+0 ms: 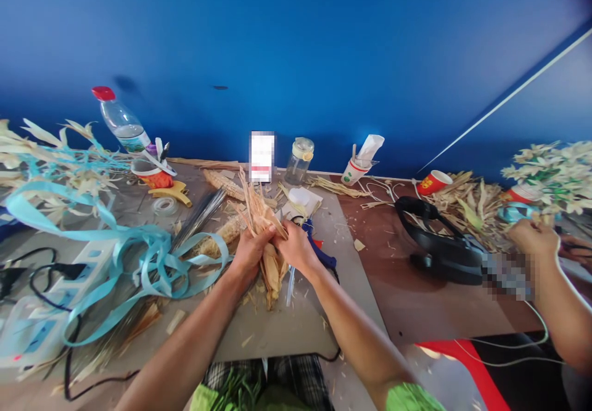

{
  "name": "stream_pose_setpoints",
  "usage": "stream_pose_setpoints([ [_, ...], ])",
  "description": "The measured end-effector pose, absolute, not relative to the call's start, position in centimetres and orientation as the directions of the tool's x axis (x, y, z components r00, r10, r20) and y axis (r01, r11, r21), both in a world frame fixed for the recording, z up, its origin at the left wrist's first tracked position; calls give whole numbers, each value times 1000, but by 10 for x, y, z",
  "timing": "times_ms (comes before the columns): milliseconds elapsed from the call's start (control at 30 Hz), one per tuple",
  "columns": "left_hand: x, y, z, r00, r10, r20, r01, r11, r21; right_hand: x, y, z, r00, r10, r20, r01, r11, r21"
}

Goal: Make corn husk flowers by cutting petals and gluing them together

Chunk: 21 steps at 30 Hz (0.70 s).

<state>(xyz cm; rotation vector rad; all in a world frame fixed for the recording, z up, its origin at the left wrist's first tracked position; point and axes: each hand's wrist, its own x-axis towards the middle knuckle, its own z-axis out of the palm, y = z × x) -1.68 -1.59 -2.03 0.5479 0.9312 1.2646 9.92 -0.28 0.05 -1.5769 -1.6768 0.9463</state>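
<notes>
My left hand [250, 252] and my right hand [296, 248] are closed together around a bundle of dry corn husks [259, 211] over the grey work mat [287, 325]. The husk strips fan upward above my fingers and a thicker husk end [272, 275] hangs below them. A corn cob [222, 232] lies just left of my left hand. A blue glue gun [321, 252] lies partly hidden behind my right hand.
Light blue ribbon [115, 244], a power strip [69, 275], a water bottle [123, 121], a glass jar [299, 159], paper cups [356, 169] and a black bag [439, 248] sit around. Another person's hand [531, 238] works with husk flowers [550, 174] at the right.
</notes>
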Motion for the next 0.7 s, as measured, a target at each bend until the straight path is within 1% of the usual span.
stream_pose_setpoints([
  [33,-18,-15,-20,29,954,-299,-560,264,785,101,-2,0,-117,992,-45,481,17,-877],
  [100,-21,-14,-18,44,948,-316,-571,283,771,105,1,-1,-247,964,-102,270,-33,-962],
  [167,-23,-13,-17,67,945,-319,-574,298,762,111,4,-1,-361,922,-139,55,-128,-990],
  [200,-25,-12,-17,76,945,-318,-571,303,763,113,6,-2,-380,913,-151,7,-160,-987],
  [233,-25,-12,-18,77,945,-318,-563,304,768,114,7,-2,-373,914,-160,8,-169,-986],
  [333,-23,-12,-20,63,949,-309,-534,294,793,115,9,-5,-301,938,-173,113,-145,-983],
  [367,-22,-12,-20,61,951,-305,-530,289,797,114,9,-6,-285,942,-178,114,-151,-982],
  [433,-19,-12,-21,53,954,-295,-534,277,799,112,10,-9,-261,947,-186,35,-183,-982],
  [533,-17,-11,-21,11,956,-294,-540,253,803,109,13,-12,-218,954,-203,-152,-239,-959],
  [633,-21,-8,-17,-27,936,-352,-554,279,784,109,16,-13,-171,953,-251,-319,-295,-901],
  [700,-25,-5,-14,-35,927,-374,-595,281,753,111,18,-12,-102,960,-260,-381,-279,-882],
])
